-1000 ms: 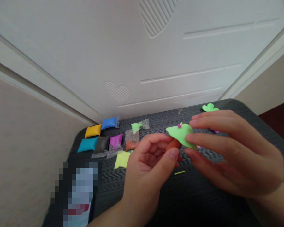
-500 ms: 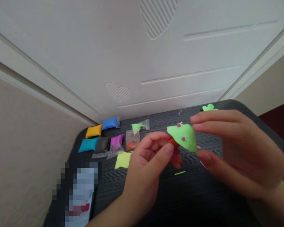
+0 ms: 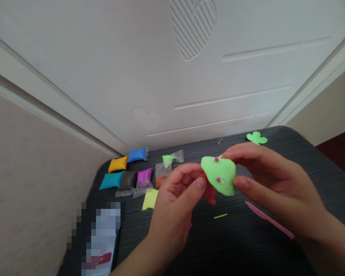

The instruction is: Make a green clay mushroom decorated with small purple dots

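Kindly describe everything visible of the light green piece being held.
The light green piece, smooth like soft clay, narrows toward the left hand and broadens toward the right hand, whose fingers touch its wide end. Two purple dots, each with thin yellow bits, sit on it. It is held above the table; its underside is hidden.

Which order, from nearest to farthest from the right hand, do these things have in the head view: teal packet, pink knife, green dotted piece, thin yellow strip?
1. Green dotted piece: the right hand touches it.
2. Pink knife: just below this hand.
3. Thin yellow strip: left of the knife.
4. Teal packet: far left.
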Demonstrator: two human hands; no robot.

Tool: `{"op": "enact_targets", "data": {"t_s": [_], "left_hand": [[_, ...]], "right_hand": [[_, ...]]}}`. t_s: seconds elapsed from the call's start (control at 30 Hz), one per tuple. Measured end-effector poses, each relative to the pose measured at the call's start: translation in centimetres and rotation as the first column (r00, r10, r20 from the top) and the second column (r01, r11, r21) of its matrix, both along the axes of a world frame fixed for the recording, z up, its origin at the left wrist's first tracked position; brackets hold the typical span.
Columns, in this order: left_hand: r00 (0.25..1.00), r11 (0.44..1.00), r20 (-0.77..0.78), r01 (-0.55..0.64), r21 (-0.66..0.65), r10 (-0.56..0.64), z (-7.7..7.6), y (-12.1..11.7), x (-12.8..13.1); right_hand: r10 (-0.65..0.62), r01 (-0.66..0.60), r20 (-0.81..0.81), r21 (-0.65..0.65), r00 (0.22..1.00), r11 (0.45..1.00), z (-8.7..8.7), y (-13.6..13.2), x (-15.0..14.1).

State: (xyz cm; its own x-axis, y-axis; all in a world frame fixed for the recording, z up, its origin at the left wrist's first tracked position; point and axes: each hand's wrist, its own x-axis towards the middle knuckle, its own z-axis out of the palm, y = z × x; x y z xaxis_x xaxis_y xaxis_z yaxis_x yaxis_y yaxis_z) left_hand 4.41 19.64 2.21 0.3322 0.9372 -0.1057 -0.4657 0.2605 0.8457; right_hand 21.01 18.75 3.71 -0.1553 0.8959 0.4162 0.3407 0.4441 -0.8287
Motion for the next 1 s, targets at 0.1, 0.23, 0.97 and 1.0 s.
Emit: {"op": "enact_targets", "data": {"t_s": [0.1, 0.23, 0.97, 1.0], "left_hand": [[1.000, 1.000, 0.011, 0.002, -0.030, -0.002, 0.09, 0.09, 0.03], [1.000, 0.999, 0.012, -0.003, -0.046, 0.003, 0.03, 0.13, 0.04], [1.000, 0.999, 0.015, -0.007, -0.044, 0.007, -0.19, -0.23, 0.26], [1.000, 0.999, 0.020, -0.003, -0.045, 0.004, -0.19, -0.25, 0.24]], "right_hand": [[-0.034, 0.033, 0.037, 0.024, 0.999, 0.999, 0.06, -0.04, 0.11], [-0.050, 0.047, 0.045, 0.063, 0.998, 0.997, -0.04, -0.03, 0.22], [-0.076, 0.087, -0.077, 0.160, 0.994, 0.983, -0.20, 0.08, -0.06], [-0.074, 0.088, -0.092, 0.154, 0.993, 0.984, -0.20, 0.08, -0.07]]}}
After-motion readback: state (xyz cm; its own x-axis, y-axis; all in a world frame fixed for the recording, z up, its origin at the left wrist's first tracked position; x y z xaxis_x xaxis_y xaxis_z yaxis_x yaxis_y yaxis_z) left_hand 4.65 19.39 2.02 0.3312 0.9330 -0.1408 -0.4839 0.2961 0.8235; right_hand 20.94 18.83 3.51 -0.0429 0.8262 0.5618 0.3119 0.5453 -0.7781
